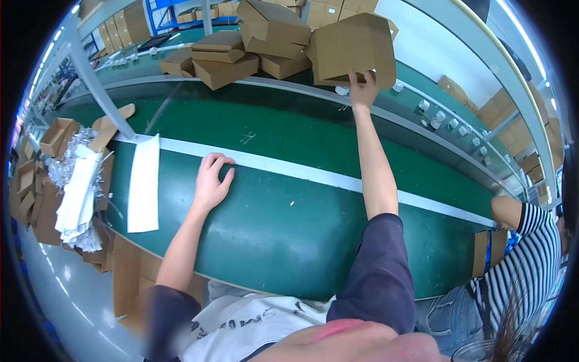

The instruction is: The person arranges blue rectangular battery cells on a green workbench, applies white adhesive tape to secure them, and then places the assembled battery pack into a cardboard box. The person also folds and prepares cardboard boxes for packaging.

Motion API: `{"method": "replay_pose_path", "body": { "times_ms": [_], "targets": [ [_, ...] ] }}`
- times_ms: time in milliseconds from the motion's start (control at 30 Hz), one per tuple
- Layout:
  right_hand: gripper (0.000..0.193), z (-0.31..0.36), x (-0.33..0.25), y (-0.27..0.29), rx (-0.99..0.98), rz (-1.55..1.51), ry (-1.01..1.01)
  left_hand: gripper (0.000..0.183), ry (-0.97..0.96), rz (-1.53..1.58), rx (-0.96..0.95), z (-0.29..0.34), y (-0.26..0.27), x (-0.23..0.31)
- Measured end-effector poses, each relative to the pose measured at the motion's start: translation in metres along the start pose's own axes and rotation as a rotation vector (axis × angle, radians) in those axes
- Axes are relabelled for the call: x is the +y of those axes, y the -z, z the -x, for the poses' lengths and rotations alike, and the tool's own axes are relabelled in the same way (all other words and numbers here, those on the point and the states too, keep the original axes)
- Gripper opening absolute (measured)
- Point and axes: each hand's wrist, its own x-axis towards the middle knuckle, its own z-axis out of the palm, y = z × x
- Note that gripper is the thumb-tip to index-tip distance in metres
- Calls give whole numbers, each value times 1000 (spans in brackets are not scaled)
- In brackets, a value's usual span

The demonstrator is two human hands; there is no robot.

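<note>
My right hand (pixel 363 92) reaches far across the green work table (pixel 271 235) and grips the lower edge of an open brown cardboard box (pixel 351 51). The box's flat lid panel faces me, tilted up, above the far conveyor. My fingertips lie partly hidden at its edge. My left hand (pixel 214 181) rests on the table beside the pale metal strip (pixel 289 171), its thumb apart from the lightly bent fingers and nothing in it. To its left lies a long sheet of white paper (pixel 143 187).
Several cardboard boxes (pixel 226 66) are heaped beyond the rail. Small white parts (pixel 440 114) line the far right belt. Cartons with white paper scraps (pixel 78 193) stand at left. A metal post (pixel 99 78) rises there. A person in a striped shirt (pixel 525 259) is at right.
</note>
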Motion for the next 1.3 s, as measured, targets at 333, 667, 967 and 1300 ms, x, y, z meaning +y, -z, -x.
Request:
{"method": "replay_pose_path", "body": {
  "times_ms": [333,667,967,1300],
  "targets": [
    [21,248,-331,118,-888,-41,896,47,644,1757,163,53,99,53],
    [46,169,-255,48,-1408,-67,510,55,332,1134,362,93,309,8],
    [45,146,-219,-6,-2014,-99,34,61,-176,-417,-374,34,174,105],
    [54,131,-227,47,-2326,-527,-421,43,120,380,-897,39,75,83]
  ]
}}
